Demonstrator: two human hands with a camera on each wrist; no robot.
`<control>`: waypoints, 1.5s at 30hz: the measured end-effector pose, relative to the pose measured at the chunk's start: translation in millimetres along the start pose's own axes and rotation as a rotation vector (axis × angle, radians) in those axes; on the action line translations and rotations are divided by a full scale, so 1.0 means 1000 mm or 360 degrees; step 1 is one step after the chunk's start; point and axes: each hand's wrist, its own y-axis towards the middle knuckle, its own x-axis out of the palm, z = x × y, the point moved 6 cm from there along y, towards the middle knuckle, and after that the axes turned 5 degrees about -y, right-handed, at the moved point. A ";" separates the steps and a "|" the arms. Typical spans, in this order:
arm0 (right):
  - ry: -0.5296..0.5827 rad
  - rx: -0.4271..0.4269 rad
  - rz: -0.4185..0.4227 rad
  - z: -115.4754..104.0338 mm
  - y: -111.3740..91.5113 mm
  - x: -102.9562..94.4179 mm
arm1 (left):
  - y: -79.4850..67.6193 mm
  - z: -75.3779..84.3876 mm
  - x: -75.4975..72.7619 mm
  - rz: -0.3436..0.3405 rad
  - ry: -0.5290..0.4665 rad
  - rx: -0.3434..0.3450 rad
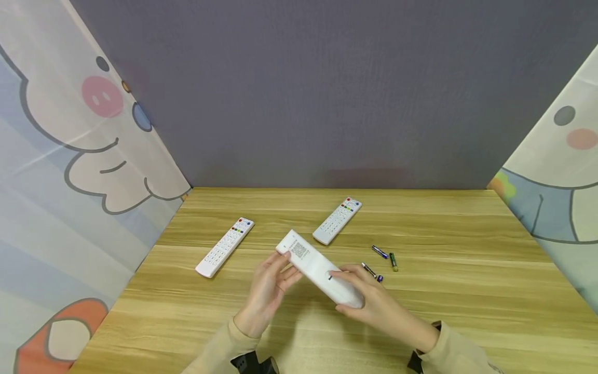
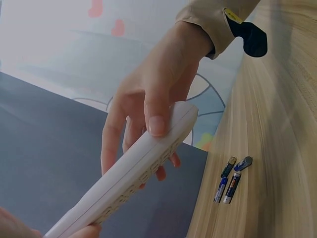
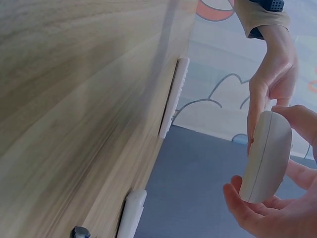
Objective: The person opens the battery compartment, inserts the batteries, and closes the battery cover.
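A white remote control [image 1: 314,264] is held above the table with its back, which bears a printed QR code, facing up. My left hand [image 1: 267,297] holds its far left end, thumb on the edge and fingers beneath. At the near right end my right hand [image 1: 374,305] grips the remote, a finger lying on its back near a small dark mark. In the left wrist view, rows of buttons show on the underside of the remote [image 2: 143,161]. The right wrist view shows the rounded end of the remote [image 3: 267,156] between the right thumb and fingers.
Two more white remotes lie buttons up, one at left [image 1: 225,247] and one farther back [image 1: 337,221]. Several small batteries lie right of the hands, among them a blue one [image 1: 380,252] and a green one [image 1: 393,262]. A grey panel [image 1: 336,93] stands behind the wooden table [image 1: 467,249].
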 end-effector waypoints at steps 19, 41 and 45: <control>-0.0138 -0.0222 0.0134 -0.009 -0.002 -0.005 | -0.001 -0.002 0.004 -0.0006 0.0009 -0.0033; -0.0088 -0.0090 0.0044 -0.001 -0.002 0.000 | -0.003 -0.005 0.010 -0.0013 0.0010 -0.0023; -0.0074 -0.0084 0.0031 -0.001 -0.002 0.000 | -0.003 -0.005 0.010 -0.0011 0.0002 -0.0023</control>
